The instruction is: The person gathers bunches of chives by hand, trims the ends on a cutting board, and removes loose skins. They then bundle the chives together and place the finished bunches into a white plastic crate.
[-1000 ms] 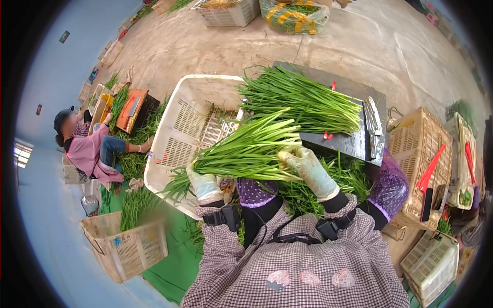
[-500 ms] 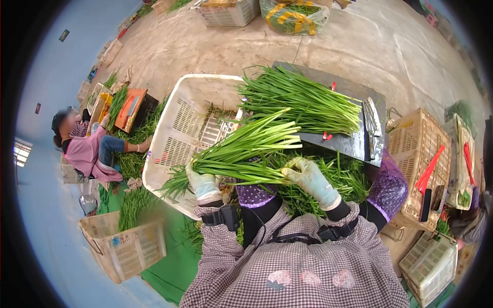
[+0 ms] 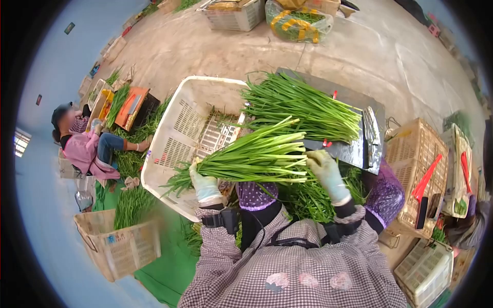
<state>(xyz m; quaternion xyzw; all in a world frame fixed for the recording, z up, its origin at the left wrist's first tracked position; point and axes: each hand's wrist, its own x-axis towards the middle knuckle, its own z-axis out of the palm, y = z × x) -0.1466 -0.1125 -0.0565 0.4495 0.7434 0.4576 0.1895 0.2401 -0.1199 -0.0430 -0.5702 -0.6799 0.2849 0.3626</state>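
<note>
Grasping one bunch of green stalks [image 3: 251, 158] near its leafy end with the gloved left hand [image 3: 206, 185], partly over one white crate [image 3: 187, 119]. Holding the gloved right hand [image 3: 326, 172], fingers half-curled, beside the pale ends; cannot tell if touching. Facing one larger pile [image 3: 308, 109] on one dark board [image 3: 349, 152], with concrete floor [image 3: 354, 54], blue wall [image 3: 56, 66] and one seated person [image 3: 84, 154] around.

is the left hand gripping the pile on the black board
No, the left hand grips a separate bunch, while the pile lies on the board beyond it.
</note>
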